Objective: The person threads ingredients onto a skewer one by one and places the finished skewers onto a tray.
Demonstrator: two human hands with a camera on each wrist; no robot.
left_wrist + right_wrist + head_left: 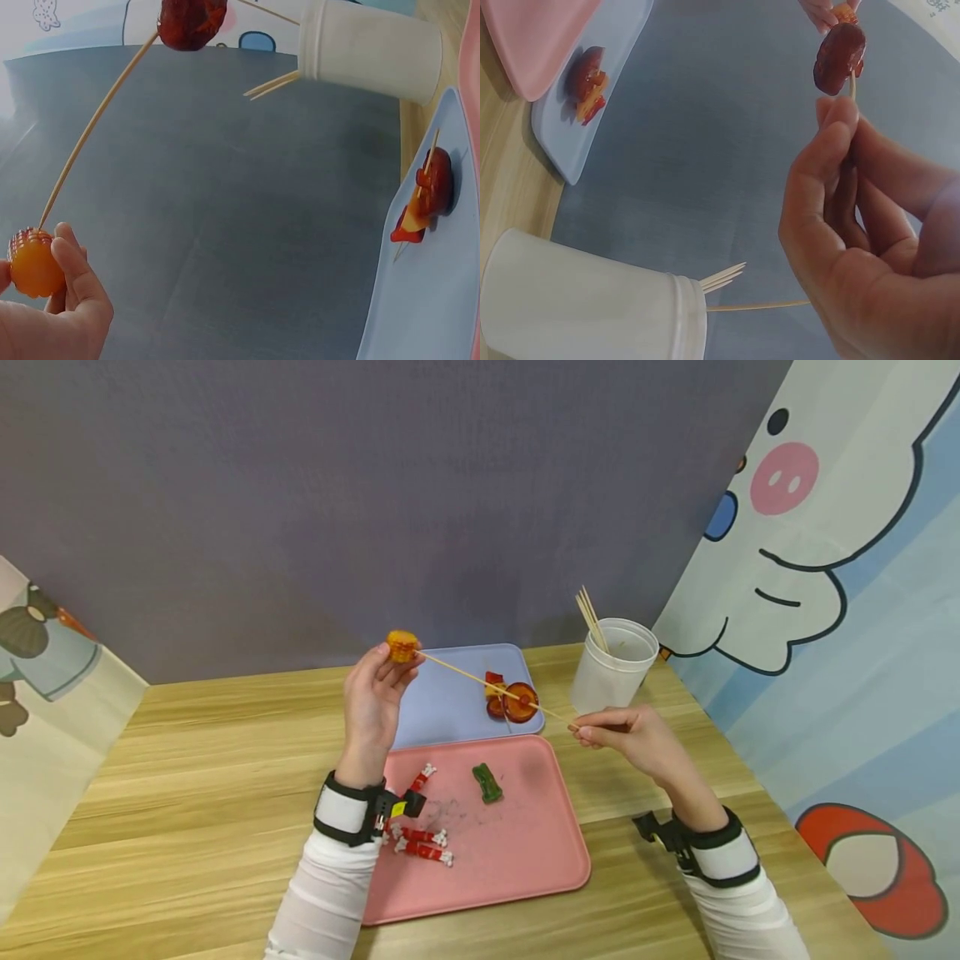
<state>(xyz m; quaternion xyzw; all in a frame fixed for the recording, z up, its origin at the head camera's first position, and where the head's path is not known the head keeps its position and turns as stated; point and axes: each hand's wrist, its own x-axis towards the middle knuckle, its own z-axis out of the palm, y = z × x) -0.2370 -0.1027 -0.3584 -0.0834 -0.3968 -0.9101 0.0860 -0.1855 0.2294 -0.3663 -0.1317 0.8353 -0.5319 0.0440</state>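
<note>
- Beyond the far left corner of the pink tray (525, 852), the corn piece (402, 646) is held up, gripped by the curled fingers of the left hand (373, 703).
- On the left part of the pink tray, red pieces with white ends (425, 852) are laid; a green piece (487, 783) is placed nearer its far edge.
- Above and beyond the pink tray, the skewer (465, 673) is stretched between the hands, with a brown slice (521, 702) threaded on it. The corn piece is met by its tip; how deeply it is pierced cannot be told.
- Behind the pink tray, a second loaded skewer (437, 187) is rested on the blue tray (435, 718).
- Past the far right corner, the skewer's other end is pinched by the fingers of the right hand (633, 739), in front of the white cup (609, 685).
- Threading of the corn piece appears to be in hand; a straight, steady push is probably called for.
</note>
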